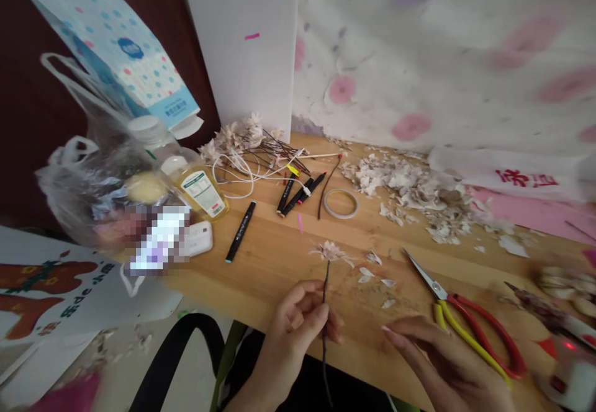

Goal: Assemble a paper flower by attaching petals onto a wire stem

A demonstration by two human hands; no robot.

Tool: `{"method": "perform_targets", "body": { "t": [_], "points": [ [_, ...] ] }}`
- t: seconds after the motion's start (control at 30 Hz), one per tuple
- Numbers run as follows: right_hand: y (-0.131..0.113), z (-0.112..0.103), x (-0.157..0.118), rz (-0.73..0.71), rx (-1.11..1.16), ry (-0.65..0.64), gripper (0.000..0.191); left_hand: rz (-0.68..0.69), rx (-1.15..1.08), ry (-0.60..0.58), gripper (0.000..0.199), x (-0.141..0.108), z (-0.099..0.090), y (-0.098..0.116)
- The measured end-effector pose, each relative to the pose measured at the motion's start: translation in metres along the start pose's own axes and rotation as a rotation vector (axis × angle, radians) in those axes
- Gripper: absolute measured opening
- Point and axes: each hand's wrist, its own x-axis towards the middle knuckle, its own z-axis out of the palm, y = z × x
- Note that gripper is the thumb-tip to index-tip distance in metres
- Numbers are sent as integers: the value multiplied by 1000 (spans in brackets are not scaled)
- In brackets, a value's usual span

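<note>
Worktop (274, 263), wood, lies under and beyond left hand (295, 331) and right hand (447, 356). Petal heap (410, 192) well ahead of right hand, pale, messy. Flower bundle (233, 142) well ahead of left hand, stems lying flat. Scissors (438, 290), red and yellow handles, just beside right hand, tip pointing away. Left hand pinches single flower (333, 252) by its dark stem (326, 288), thumb on near side; bloom sits just beyond the fingers. Right hand well apart from it, fingertips narrow together. Tape roll (342, 215) ahead of left hand, flat. Loose petals (365, 273) just beyond, between both hands.

Handling, judged: flower very light, bloom papery and fragile, stem thin, fairly stiff. Take hold of stem below bloom, light pinch.

Unclear: stem's low end, dark against dark clothing (351, 378); device (572, 375) right of right hand, blurred; scissor handles partly behind right hand; can't tell if right fingertips hold anything.
</note>
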Motion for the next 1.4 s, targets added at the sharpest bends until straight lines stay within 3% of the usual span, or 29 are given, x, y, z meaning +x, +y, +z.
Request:
{"method": "perform_targets", "body": {
  "t": [0.07,0.17,0.33,0.47,0.63,0.93,1.1,1.4],
  "points": [
    [-16,7,10,-37,56,111,9,12,19,-6,36,-2,2,2],
    [-30,15,22,-57,82,171,13,26,71,-23,34,-5,7,4],
    [-39,20,28,-76,86,174,13,13,224,-27,33,-15,13,6],
    [-44,17,28,55,128,214,16,25,295,38,33,-26,22,7],
    [-51,12,28,85,152,211,24,127,363,189,26,-39,36,4],
    [-53,12,25,54,64,249,25,274,542,203,16,-46,38,2],
    [-52,11,24,42,98,221,20,318,566,218,30,-48,37,-2],
    [-51,6,19,50,99,192,18,322,658,141,40,-49,39,-3]
  ]
}}
